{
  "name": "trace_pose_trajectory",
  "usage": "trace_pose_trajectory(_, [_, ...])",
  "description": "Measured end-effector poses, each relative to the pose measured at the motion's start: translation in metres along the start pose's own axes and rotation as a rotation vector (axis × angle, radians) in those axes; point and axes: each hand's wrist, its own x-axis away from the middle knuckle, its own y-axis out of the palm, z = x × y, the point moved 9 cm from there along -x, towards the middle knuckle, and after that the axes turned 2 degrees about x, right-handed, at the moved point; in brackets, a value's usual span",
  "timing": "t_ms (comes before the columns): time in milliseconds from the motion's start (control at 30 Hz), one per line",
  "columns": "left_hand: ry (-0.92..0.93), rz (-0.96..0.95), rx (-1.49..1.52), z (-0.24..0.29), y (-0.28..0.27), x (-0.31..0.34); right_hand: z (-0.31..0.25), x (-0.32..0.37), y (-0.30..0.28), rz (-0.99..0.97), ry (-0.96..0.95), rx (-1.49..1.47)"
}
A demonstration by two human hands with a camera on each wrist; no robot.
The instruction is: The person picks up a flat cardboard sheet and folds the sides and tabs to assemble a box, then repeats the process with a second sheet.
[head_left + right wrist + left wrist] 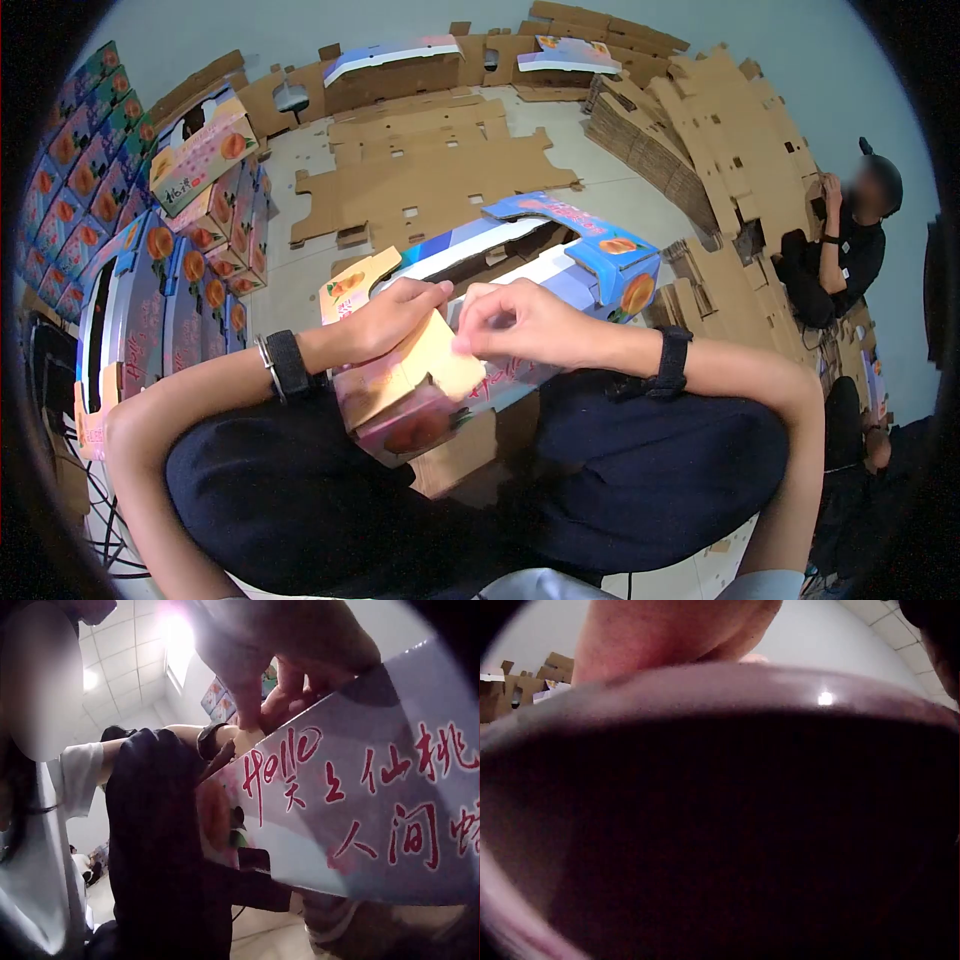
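While the right hand (530,318) is pinching a pale flap (440,352) (left hand (385,318) touching, grip unclear), the long carton (492,384) is slanting near-left to far-right before the person's legs (650,460), over a cardboard-strewn floor (555,125).

Overhead light (177,634) flares, right wrist view; left mostly black.

Right hand (292,656) at one o'clock, fingers bent down onto the top edge of the printed cardboard box (315,817), and that box fills three o'clock! Red "Hello" lettering (279,761) leads, red Chinese characters (401,769) alongside. Dark trousers (154,832) at eight, white sleeve (81,780) at nine, dark wristband (210,742) at eleven, bright light (176,630) glaring above it!
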Motion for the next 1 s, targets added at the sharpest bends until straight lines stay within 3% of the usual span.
trace_pose_trajectory(67, [0.189, -0.015, -0.022, 0.007, 0.004, 0.0, 0.012, -0.004, 0.002, -0.02, 0.188, -0.269])
trace_pose_trajectory(133, [0.148, -0.049, -0.076, 0.009, 0.008, 0.001, 0.008, -0.003, 0.009, -0.035, 0.214, -0.278])
trace_pose_trajectory(200, [0.235, -0.002, -0.085, 0.018, 0.006, 0.002, -0.014, -0.006, 0.014, -0.018, -0.04, -0.025])
trace_pose_trajectory(233, [0.293, 0.047, -0.079, 0.022, 0.005, 0.005, -0.018, -0.004, 0.015, -0.052, -0.032, 0.159])
trace_pose_trajectory(267, [0.291, 0.048, -0.079, 0.021, 0.003, 0.005, -0.024, -0.001, 0.015, -0.053, -0.033, 0.158])
trace_pose_trajectory(333, [0.262, 0.06, -0.109, 0.012, -0.002, 0.002, -0.056, 0.004, 0.024, -0.083, -0.261, 0.593])
trace_pose_trajectory(500, [0.196, 0.209, -0.071, 0.014, -0.017, 0.006, -0.073, 0.013, 0.038, -0.04, -0.522, 0.733])
trace_pose_trajectory(633, [0.291, 0.343, -0.064, 0.016, -0.027, 0.004, -0.068, 0.005, 0.042, -0.073, -0.485, 0.808])
trace_pose_trajectory(767, [0.315, 0.416, -0.154, 0.023, -0.031, 0.004, -0.052, 0.001, 0.052, -0.115, -0.439, 1.062])
trace_pose_trajectory(833, [0.168, 0.342, 0.078, 0.017, -0.03, 0.003, -0.047, -0.001, 0.053, -0.128, -0.409, 1.131])
trace_pose_trajectory(933, [0.259, 0.322, 0.137, 0.02, -0.032, -0.002, -0.042, -0.004, 0.048, -0.054, -0.368, 1.329])
trace_pose_trajectory(1000, [0.155, 0.287, 0.431, 0.01, -0.033, -0.004, -0.032, -0.005, 0.048, -0.086, -0.331, 1.587])
